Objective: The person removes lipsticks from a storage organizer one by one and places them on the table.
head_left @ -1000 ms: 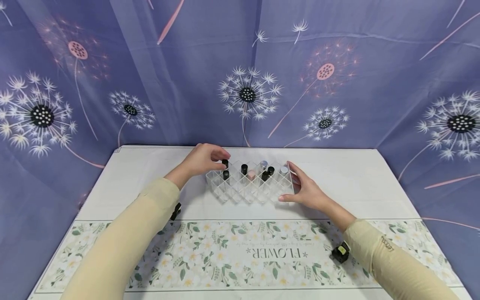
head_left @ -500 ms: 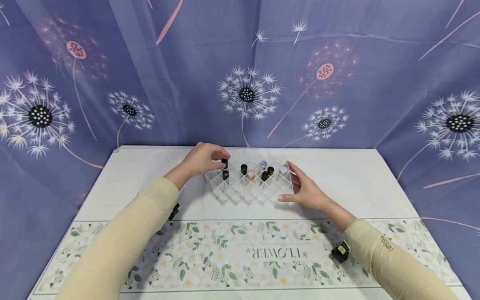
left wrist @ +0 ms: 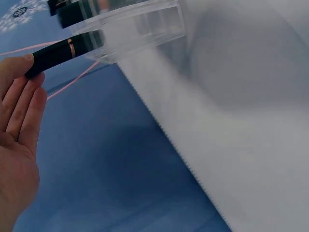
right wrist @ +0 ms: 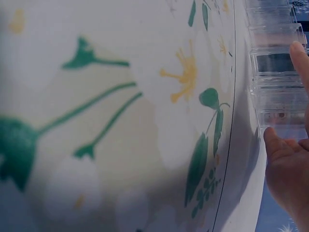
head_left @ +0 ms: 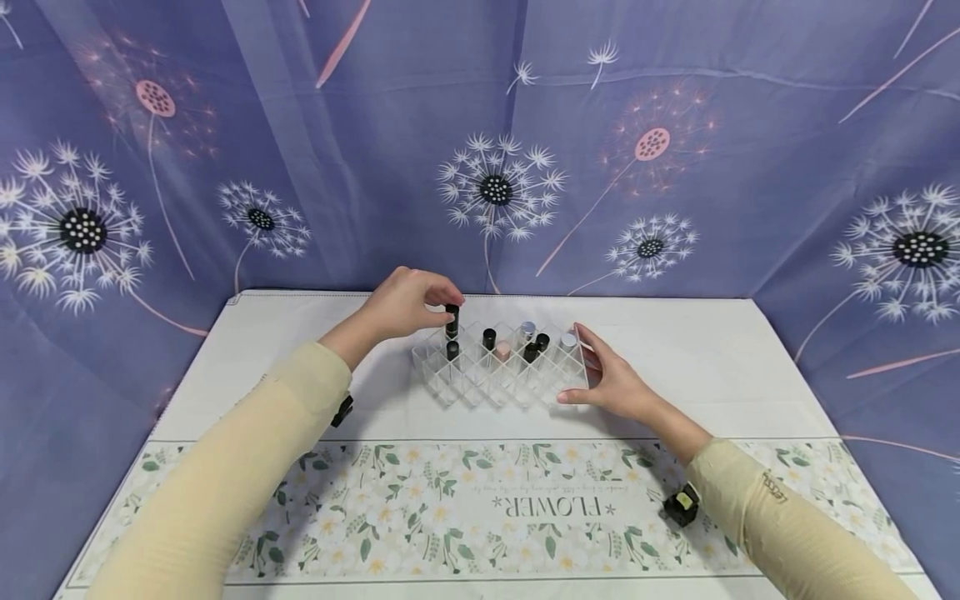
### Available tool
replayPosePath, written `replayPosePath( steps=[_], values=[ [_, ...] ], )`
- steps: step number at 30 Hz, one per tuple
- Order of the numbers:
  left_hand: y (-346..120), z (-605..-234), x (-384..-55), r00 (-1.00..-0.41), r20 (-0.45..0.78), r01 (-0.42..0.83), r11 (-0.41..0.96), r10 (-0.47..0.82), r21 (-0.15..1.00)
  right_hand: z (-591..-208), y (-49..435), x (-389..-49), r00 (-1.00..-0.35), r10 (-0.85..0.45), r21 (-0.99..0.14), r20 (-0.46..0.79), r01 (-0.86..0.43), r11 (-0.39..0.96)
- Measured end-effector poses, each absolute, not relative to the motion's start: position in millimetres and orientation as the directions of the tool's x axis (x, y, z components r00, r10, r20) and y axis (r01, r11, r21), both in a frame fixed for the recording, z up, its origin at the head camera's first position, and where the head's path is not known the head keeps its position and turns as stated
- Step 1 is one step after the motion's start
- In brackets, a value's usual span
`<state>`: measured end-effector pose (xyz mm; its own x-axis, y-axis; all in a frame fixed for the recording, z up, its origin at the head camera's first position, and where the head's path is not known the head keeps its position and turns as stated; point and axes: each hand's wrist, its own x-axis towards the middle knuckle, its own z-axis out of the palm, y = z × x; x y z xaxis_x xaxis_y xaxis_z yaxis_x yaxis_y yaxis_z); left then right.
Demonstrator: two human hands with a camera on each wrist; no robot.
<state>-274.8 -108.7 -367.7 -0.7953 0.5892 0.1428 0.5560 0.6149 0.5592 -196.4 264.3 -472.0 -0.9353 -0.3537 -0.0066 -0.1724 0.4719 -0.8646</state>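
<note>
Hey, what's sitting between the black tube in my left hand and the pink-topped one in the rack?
In the head view, one black-capped tube stands between them, in the clear lattice rack.

Your left grip (left wrist: 21,140) pinches a black tube (left wrist: 54,55) at 10 o'clock.
You have the tube's near end between thumb and fingertips at 9 o'clock, palm toward the camera; the tube slants toward 11, a thin gold-coloured ring (left wrist: 72,47) round it, and its far end overlaps a clear rack (left wrist: 130,42); you cannot tell here whether it sits inside. The rack spans 11 to 12, a dark cap (left wrist: 71,15) showing at 11. White tabletop (left wrist: 251,150) fills 1 to 4, its stitched edge slanting from 11 to 5 against blue cloth (left wrist: 111,159).
</note>
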Motion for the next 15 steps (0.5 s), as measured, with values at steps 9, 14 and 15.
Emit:
replayPosePath(
  steps=[9,14,15],
  values=[
    [-116,-346,-266,-0.803,0.142,0.548,0.623,0.579,0.557,-473,263,-196,-0.936,-0.352,-0.858,-0.011,-0.172,0.483],
    [-120,-337,-260,-0.808,0.128,0.537,0.631,0.575,0.559,-474,263,-197,-0.936,-0.351,-0.858,-0.015,-0.168,0.485],
    [-121,-336,-258,-0.807,0.128,0.539,0.631,0.577,0.557,-474,263,-197,-0.936,-0.351,-0.858,-0.016,-0.167,0.485]
  ],
)
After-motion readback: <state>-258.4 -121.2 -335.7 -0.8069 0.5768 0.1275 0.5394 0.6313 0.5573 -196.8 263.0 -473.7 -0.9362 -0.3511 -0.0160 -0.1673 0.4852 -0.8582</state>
